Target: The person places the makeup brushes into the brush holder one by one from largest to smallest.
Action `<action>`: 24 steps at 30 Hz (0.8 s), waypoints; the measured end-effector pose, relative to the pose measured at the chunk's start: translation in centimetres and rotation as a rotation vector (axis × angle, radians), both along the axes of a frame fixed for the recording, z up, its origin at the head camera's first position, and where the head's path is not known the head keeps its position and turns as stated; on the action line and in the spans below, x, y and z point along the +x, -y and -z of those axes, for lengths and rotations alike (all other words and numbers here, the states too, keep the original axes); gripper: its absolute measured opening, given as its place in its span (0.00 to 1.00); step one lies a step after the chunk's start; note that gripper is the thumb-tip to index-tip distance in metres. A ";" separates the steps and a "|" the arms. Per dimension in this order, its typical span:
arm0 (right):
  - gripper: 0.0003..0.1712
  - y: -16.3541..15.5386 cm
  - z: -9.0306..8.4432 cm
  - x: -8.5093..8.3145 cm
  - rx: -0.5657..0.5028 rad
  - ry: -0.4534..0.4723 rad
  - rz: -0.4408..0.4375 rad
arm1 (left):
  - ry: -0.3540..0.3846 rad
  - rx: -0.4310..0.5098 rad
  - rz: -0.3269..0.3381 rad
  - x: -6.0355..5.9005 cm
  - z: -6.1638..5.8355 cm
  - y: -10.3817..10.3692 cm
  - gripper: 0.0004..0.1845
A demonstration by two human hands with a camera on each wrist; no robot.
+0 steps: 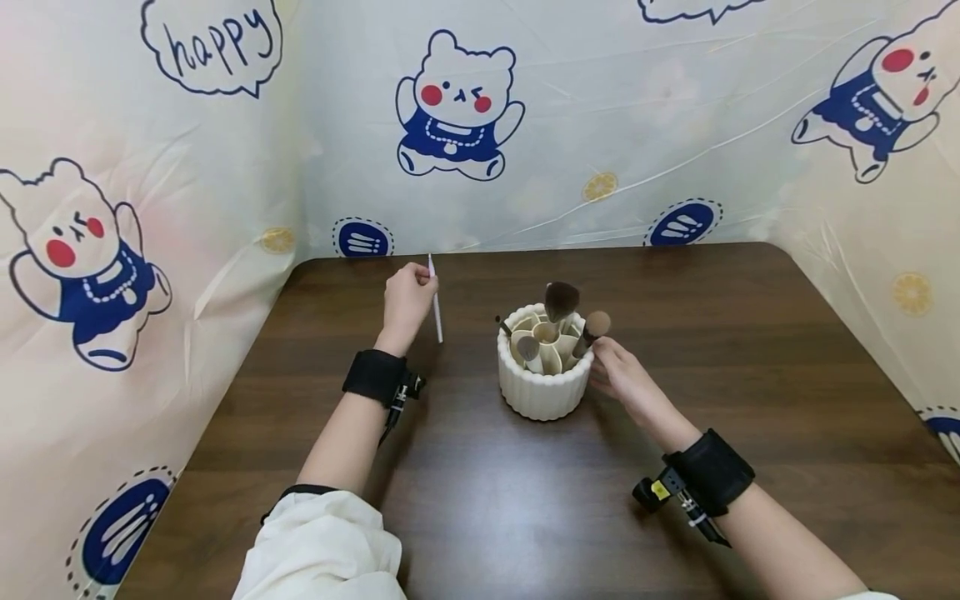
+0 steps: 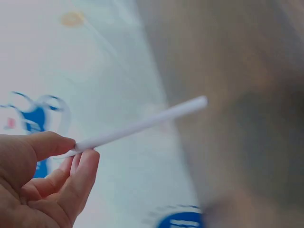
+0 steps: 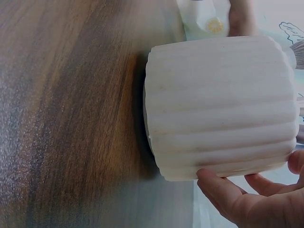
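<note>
My left hand point(image 1: 411, 293) is raised over the table, left of the holder, and pinches the lower end of a thin white stick point(image 1: 435, 304). In the left wrist view the thumb and fingers point(image 2: 83, 164) pinch the stick point(image 2: 142, 124), which points up and away. A ribbed white brush holder point(image 1: 542, 393) stands mid-table with several makeup brushes point(image 1: 561, 300) upright in its compartments. My right hand point(image 1: 606, 360) grips the holder's right side. Its thumb point(image 3: 219, 189) lies on the ribbed wall point(image 3: 218, 114) and the fingers curl at the rim.
The dark wooden table point(image 1: 750, 350) is closed in at the back and both sides by cream sheeting point(image 1: 600, 125) printed with cartoon bears. Black wrist straps sit on both forearms. A white sleeve point(image 1: 318, 546) shows at the near left.
</note>
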State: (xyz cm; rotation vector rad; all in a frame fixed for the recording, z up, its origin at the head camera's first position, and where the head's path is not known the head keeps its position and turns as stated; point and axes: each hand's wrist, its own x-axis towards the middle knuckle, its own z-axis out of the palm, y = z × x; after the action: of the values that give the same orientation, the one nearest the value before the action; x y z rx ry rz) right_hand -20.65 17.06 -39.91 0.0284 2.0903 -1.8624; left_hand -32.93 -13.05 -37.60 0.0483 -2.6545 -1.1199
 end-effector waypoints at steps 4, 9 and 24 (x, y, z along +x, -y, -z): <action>0.34 -0.1 -0.1 0.1 0.004 -0.010 0.000 | -0.067 0.063 0.058 2.4 -2.9 -1.3 0.13; 0.35 -0.1 -0.1 0.1 0.002 -0.010 -0.004 | -0.152 0.122 0.133 6.2 -6.0 -2.9 0.12; 0.34 0.1 -0.1 0.2 -0.012 -0.014 -0.002 | -0.249 0.173 0.373 11.2 -6.8 -5.9 0.07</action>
State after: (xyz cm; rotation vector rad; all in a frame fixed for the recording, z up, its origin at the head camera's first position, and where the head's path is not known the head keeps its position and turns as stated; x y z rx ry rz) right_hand -20.44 16.94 -39.81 0.0101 2.0871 -1.8794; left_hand -21.74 -7.18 -30.84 -0.5380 -2.3949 -1.3631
